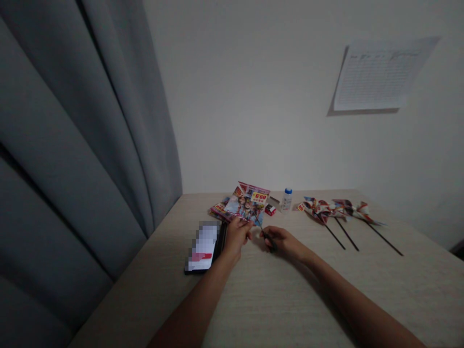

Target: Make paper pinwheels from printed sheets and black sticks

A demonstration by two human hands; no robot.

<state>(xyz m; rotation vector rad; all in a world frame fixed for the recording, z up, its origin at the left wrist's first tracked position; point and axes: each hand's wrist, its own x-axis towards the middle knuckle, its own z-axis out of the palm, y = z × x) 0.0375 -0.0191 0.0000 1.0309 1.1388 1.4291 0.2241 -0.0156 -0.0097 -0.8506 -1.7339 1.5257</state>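
Between the thumb and fingers of my left hand (237,235) is the lower edge of a colourful printed sheet of paper (243,207), tilted up above the table. The sheet carries pictures of people and large price figures, upside down from here. My right hand (282,240) grips a pair of dark-handled scissors (270,241), with the blades pointing up and left at the sheet's lower right part. Whether the blades are cutting into the paper, I cannot tell. More printed paper (216,211) lies behind and to the left of the held sheet.
A phone (203,249) with a lit screen lies beside my left forearm. Behind my hands stand a blue-capped bottle (286,199) and a small red box (270,210). Several paper pinwheels (322,211) on black sticks lie right. A grey curtain (119,121) borders the table's left side.
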